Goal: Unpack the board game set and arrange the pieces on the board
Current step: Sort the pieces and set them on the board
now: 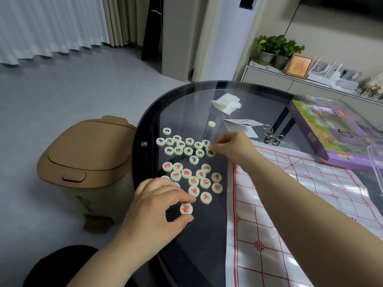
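Red ink marks the cream disc (186, 209) that your left hand (157, 206) pinches between thumb and curled fingers, low over the dark glass table (196, 255) at nine o'clock from the board (269, 266). That board, a white sheet ruled with red lines, lies flat under your right forearm and carries no pieces. Just past your left fingertips the other red pieces (200, 180) lie loosely grouped, faces up. Beyond them your right hand (232, 148) has its fingers curled, and the tips close on a black-lettered disc (210, 152) at the three o'clock edge of the black pieces (178, 150), which sit in a loose cluster, also faces up. One blank disc (211, 123) lies alone at twelve o'clock from that cluster. Farther on are a folded leaflet (242, 124), a metal ring puzzle (271, 136) and a crumpled tissue (227, 103). At two o'clock a purple box (323, 131) rests on the table beside the board; you cannot tell its contents. A clear case (376, 160) shows at the right edge. On the floor at nine o'clock stands a tan bin (83, 154), lid closed.
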`<state>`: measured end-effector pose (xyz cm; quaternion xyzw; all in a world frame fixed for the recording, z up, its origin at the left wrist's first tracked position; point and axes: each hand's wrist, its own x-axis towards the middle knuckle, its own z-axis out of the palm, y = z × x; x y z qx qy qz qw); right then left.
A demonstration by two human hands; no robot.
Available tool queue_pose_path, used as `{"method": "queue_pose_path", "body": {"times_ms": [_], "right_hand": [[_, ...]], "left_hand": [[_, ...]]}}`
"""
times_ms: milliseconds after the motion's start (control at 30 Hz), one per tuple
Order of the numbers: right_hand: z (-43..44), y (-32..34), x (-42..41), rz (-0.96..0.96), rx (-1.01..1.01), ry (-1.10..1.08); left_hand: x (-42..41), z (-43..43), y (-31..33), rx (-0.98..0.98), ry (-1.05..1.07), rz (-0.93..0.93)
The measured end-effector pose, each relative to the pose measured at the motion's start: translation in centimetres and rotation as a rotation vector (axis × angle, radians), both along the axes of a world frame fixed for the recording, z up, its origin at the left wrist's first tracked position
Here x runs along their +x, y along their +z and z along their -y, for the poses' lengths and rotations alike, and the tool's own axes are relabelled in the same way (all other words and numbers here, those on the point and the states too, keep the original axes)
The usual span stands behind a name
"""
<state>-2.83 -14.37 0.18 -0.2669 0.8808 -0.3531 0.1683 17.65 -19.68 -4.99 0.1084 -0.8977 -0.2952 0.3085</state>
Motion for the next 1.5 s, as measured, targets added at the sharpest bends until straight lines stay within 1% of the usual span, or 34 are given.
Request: {"method": "queue_pose_path", "body": {"times_ms": [33, 67, 167, 233, 267, 333, 400, 467, 533, 600, 633, 700, 767, 800, 833, 900, 933, 967, 1033, 1133, 1200, 1300, 1433, 1500], "right_hand": [[0.3, 0.2, -0.4, -0.023, -0.017, -0.01], [0.7, 0.4, -0.9, -0.09, -0.009, -0.008], [2.4, 1.0, -2.2, -0.383, 0.09, 0.031], [3.6, 1.2, -3.0, -0.483, 0.15, 0.119], [4.2, 1.0, -3.5, -0.533, 0.22, 0.176], [5.3, 0.6, -4.5, -0.599, 0.385, 0.258], [5.9, -0.1, -5.1, -0.605, 0.502, 0.279], [6.0, -0.9, -5.3, -0.641, 0.524, 0.286], [5.9, -1.3, -5.4, -0.726, 0.515, 0.313], [5.7, -1.3, -5.5, -0.772, 0.5, 0.326], [5.6, -1.2, -5.5, -0.767, 0.489, 0.32], [5.2, -0.8, -5.2, -0.695, 0.423, 0.298], [4.6, -0.3, -4.7, -0.57, 0.242, 0.197], [4.2, 0.0, -4.3, -0.452, 0.109, 0.11], [3.6, 0.3, -3.9, -0.279, -0.041, 0.033], [2.4, 0.8, -2.8, 0.097, -0.3, -0.008], [1.6, 0.8, -2.3, 0.212, -0.36, 0.015], [0.8, 0.9, -1.9, 0.276, -0.393, 0.048], [-0.6, 0.8, -1.0, 0.313, -0.407, 0.089], [-1.9, 0.2, -0.5, 0.279, -0.339, 0.054], [-2.3, -0.2, -0.6, 0.297, -0.345, 0.032], [-2.4, -0.6, -0.6, 0.313, -0.364, 0.061], [-2.5, -0.9, -0.8, 0.186, -0.31, 0.087], [-2.5, -1.0, -0.9, 0.16, -0.273, 0.078]], "left_hand": [[0.0, 0.0, -0.1, -0.007, -0.008, -0.01], [-0.1, 0.1, -0.1, -0.007, -0.015, -0.015], [-0.7, 0.2, 0.0, 0.026, -0.028, -0.015], [-1.2, 0.1, 0.0, 0.018, -0.028, -0.014], [-1.3, 0.0, 0.0, 0.012, -0.035, -0.015], [-1.3, -0.1, 0.0, 0.003, -0.056, -0.02], [-1.2, 0.0, -0.2, 0.002, -0.091, -0.016], [-1.1, 0.1, -0.5, -0.008, -0.112, -0.008], [-1.2, 0.1, -0.5, -0.009, -0.1, -0.005], [-1.2, 0.0, -0.5, 0.004, -0.09, -0.002], [-1.3, 0.0, -0.5, 0.005, -0.089, 0.001], [-1.3, 0.0, -0.5, -0.004, -0.089, 0.003], [-1.3, 0.0, -0.5, 0.002, -0.082, -0.01], [-1.2, 0.0, -0.4, 0.013, -0.071, -0.019], [-1.2, 0.1, -0.4, 0.026, -0.057, -0.027], [-1.2, 0.4, -0.5, 0.059, -0.016, -0.035], [-1.2, 0.6, -0.5, 0.075, 0.008, -0.032], [-1.3, 0.8, -0.5, 0.085, 0.032, -0.03], [-1.4, 0.9, -0.5, 0.071, 0.068, -0.025], [-1.4, 0.7, -0.3, 0.02, 0.093, -0.013], [-1.4, 0.7, -0.3, 0.014, 0.107, -0.008], [-1.5, 0.7, -0.2, 0.002, 0.136, -0.004], [-1.5, 0.6, -0.3, 0.005, 0.159, 0.016], [-1.6, 0.6, -0.4, 0.01, 0.193, 0.068]]}}
